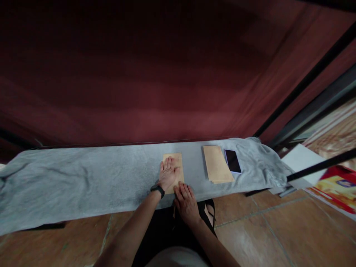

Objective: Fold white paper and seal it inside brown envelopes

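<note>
A flat brown paper envelope (179, 163) lies on the grey cloth in front of me. My left hand (168, 173), a dark watch on its wrist, rests on the middle of it with the palm side showing and the fingers stretched out. At the near right corner of the envelope is my right hand (187, 202), its fingers laid flat across the paper's edge. Neither hand grips anything. Part of the envelope is hidden under both hands.
To the right sits a stack of similar brown envelopes (218, 165), beside a dark-screened phone (233, 161). Grey cloth (111, 174) covers the long narrow table. Dark red fabric (150, 122) hangs behind it. Black poles, a white board (303, 163) and a red-yellow package (339, 187) are at right.
</note>
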### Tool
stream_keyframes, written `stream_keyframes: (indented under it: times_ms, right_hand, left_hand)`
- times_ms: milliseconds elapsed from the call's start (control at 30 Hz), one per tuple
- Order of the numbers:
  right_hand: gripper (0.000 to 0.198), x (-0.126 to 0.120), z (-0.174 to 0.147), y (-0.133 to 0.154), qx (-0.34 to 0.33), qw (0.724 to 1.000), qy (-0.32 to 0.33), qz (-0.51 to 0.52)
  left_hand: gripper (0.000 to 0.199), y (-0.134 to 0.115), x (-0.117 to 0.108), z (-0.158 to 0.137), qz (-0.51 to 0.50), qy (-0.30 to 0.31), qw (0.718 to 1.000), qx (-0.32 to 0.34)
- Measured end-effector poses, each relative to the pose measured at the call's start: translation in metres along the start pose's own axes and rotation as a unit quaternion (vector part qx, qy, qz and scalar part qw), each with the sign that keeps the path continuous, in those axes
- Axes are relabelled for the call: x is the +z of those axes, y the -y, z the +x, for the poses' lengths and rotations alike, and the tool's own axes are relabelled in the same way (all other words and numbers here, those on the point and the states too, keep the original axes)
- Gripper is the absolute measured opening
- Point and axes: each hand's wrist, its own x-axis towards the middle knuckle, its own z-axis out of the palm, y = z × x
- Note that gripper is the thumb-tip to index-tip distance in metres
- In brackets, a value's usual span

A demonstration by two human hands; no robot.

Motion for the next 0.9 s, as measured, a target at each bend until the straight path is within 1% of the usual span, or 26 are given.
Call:
stream_keyframes:
  times_ms: [200,333,433,500,600,667,700,733,800,833,867,900]
  right_hand:
    - [0.049,-0.002,0.001,0.002,0.004,1.0,-0.001,0.006]
    - [0.047,-0.004,0.002,0.003,0.006,1.0,-0.01,0.009]
    - [0.047,-0.002,0.002,0.004,0.01,1.0,-0.022,0.012]
    - [0.047,-0.001,0.003,0.004,0.018,0.999,-0.027,0.019]
    - [0.046,0.001,0.007,0.006,0.035,0.999,-0.029,0.029]
    - [0.046,0.002,0.011,0.008,0.049,0.998,-0.024,0.028]
    - [0.045,0.003,0.014,0.009,0.058,0.998,-0.02,0.025]
    - [0.045,0.003,0.016,0.01,0.067,0.997,-0.016,0.021]
    - [0.044,0.003,0.022,0.012,0.082,0.997,-0.007,0.011]
    - [0.045,0.003,0.025,0.013,0.087,0.996,-0.004,0.006]
    - [0.045,0.002,0.028,0.013,0.09,0.996,-0.003,0.001]
    - [0.045,0.001,0.03,0.013,0.093,0.996,-0.003,-0.004]
  left_hand:
    - [0.064,0.02,0.0,-0.036,0.014,-0.041,0.998,-0.033]
    - [0.06,0.029,-0.005,-0.06,-0.012,-0.072,0.996,-0.046]
    - [0.054,0.031,-0.01,-0.077,-0.07,-0.088,0.993,-0.044]
    - [0.05,0.028,-0.012,-0.086,-0.124,-0.098,0.987,-0.039]
    - [0.049,0.021,-0.015,-0.092,-0.223,-0.116,0.966,-0.056]
    - [0.049,0.017,-0.017,-0.089,-0.309,-0.116,0.939,-0.099]
    - [0.051,0.016,-0.018,-0.086,-0.358,-0.114,0.917,-0.133]
    - [0.053,0.016,-0.02,-0.083,-0.409,-0.11,0.89,-0.171]
    - [0.058,0.018,-0.024,-0.077,-0.502,-0.101,0.823,-0.245]
    - [0.06,0.019,-0.027,-0.075,-0.539,-0.097,0.791,-0.271]
    - [0.06,0.02,-0.03,-0.073,-0.57,-0.092,0.765,-0.286]
    - [0.06,0.019,-0.035,-0.072,-0.593,-0.087,0.746,-0.29]
